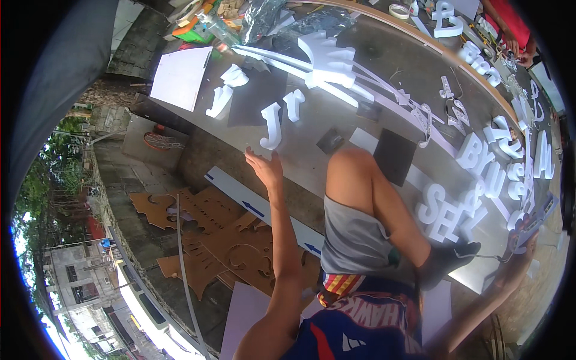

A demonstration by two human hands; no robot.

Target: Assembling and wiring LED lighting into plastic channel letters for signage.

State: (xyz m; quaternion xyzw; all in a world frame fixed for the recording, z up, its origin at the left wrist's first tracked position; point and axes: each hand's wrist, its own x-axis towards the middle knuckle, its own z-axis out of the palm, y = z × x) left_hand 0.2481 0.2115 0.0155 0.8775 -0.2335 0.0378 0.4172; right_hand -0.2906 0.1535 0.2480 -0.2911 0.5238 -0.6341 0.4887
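Left hand point(264, 170): just off picture centre toward 10 o'clock, fingers spread well open, nothing held. Hooked white letter point(271, 127): at 12 o'clock from that hand, just beside its fingertips, lying on the grey work table point(306, 139); contact not visible. Smaller white letter point(293, 105): at 1 o'clock from the same hand. Two further white letters point(219, 102), grouped: at 11 o'clock from it. Right hand point(528, 249): between 3 and 4 o'clock, fingers curled about the lower end of a pale flat piece point(537, 217); exact finger closure cannot be told so near the rim. Thin grey wire point(498, 258): at 9 o'clock from the right hand. White raised letters point(471, 153), many, in rows: around 3 o'clock. Dark square sheet point(393, 157): between 2 and 3 o'clock, beyond the person's bent knee point(351, 171). Large white spiked piece point(332, 60): between 12 and 1 o'clock. White sheet point(182, 78): between 10 and 11 o'clock. Long white strip point(237, 191), blue arrows: running beneath the left forearm. Brown cut-out panels point(222, 234), overlapping: 8 o'clock. Co-worker point(519, 27), red garment: 2 o'clock, at the table's far side.
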